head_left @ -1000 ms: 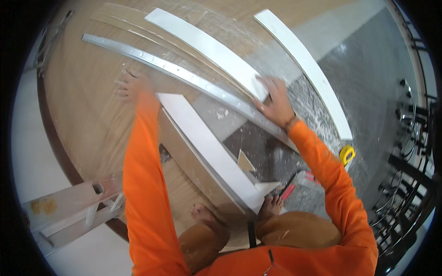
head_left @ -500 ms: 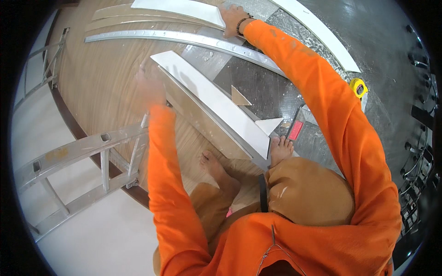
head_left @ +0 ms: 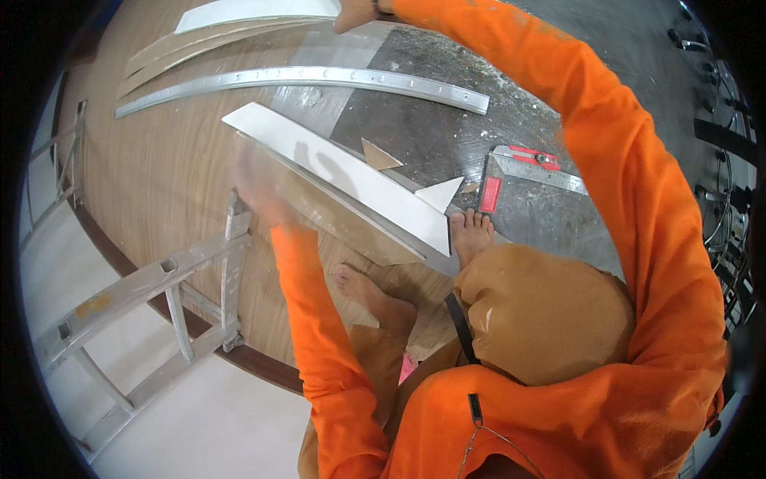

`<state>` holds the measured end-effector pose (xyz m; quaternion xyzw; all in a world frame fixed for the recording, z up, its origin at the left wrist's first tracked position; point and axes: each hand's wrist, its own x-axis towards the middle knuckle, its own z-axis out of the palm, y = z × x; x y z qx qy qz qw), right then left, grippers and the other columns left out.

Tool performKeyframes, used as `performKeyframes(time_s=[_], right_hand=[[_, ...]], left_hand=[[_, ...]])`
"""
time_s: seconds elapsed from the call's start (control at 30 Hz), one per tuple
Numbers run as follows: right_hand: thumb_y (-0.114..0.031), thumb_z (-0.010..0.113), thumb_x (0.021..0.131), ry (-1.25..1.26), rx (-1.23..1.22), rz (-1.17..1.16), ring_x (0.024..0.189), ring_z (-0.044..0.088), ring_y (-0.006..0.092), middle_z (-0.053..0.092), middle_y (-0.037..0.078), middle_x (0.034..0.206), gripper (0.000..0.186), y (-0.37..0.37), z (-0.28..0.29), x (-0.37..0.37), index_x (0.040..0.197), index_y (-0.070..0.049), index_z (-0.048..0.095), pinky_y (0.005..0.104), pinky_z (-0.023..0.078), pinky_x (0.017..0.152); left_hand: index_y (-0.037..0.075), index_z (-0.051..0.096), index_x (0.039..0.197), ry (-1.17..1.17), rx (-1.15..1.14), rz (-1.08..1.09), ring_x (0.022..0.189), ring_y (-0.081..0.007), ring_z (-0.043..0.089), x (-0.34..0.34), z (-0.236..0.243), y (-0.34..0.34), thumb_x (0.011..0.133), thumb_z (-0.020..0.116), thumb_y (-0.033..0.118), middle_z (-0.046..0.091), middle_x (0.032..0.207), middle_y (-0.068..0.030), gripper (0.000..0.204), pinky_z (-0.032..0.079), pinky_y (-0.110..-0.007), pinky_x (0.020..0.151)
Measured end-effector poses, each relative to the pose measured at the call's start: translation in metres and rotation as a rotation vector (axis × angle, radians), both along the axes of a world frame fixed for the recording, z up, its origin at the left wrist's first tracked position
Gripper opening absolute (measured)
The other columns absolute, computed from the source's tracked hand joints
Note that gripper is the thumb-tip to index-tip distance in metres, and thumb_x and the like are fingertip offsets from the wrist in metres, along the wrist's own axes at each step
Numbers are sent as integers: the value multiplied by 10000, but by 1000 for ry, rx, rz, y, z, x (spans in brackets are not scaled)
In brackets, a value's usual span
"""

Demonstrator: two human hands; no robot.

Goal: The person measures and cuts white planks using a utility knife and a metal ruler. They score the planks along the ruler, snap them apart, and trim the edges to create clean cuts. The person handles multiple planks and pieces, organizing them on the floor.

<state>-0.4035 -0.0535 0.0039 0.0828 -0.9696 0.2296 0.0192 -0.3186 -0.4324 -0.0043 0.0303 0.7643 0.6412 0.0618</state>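
Note:
My right hand reaches to the far edge of the view, its fingers closed at the right end of a white board strip; its upper part is cut off by the frame. Thin brown strips lie just under that strip. My left hand is smeared by motion over the near left end of a brown-faced board strip, so its fingers cannot be read. Against this one lies another white strip, slanting toward my right foot. A long metal channel curves across the floor beyond.
An aluminium ladder stands at the left. Beside my right foot lie a brown triangular offcut, a white one, and a square with a red handle. A red cutter knife rests by its blade. Chairs line the right.
The view has shifted. My right arm has swung farther out and now hides the spot where a yellow tape measure lay; the red cutter knife has come into sight. My left hand remains blurred.

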Motion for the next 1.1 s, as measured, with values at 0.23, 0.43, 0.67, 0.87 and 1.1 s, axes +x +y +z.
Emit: performKeyframes(time_s=[0.23,0.43,0.67,0.87,1.1], right_hand=[[-342,832,709,-189,44,-329,1074,741,392,751,223,1176,862,9,54,162,1497,-147,542,474,602,948],[-246,883,656,-228,85,-391,1026,757,380,767,207,1084,940,35,46,268,1510,-118,511,499,613,879],[-280,903,714,-390,143,-408,1018,767,353,768,216,1075,840,33,89,252,1418,-5,537,456,632,802],[-314,930,732,-381,167,-376,1080,749,384,755,241,1136,903,32,91,258,1457,16,507,459,622,888],[-322,939,685,-336,112,-349,1084,739,408,742,273,1130,895,31,75,262,1398,26,527,489,599,928]], left_hand=[[-44,384,1566,-412,448,-51,1332,-401,549,-42,-6,113,1061,614,446,484,1508,-241,740,476,-460,1140],[-2,502,1450,-549,69,152,1169,-279,630,-52,-22,177,1073,570,331,628,1320,-165,508,580,-395,954],[27,578,1353,-614,5,-108,1142,-290,624,-65,-47,164,1027,552,263,616,1301,-141,404,574,-431,953],[45,634,1217,-653,14,-259,1103,-284,604,-78,-36,150,977,546,209,604,1244,-119,304,554,-456,948],[123,581,1190,-705,521,-153,1126,-315,540,-41,-39,151,909,590,389,566,1226,-137,388,454,-557,1030]])
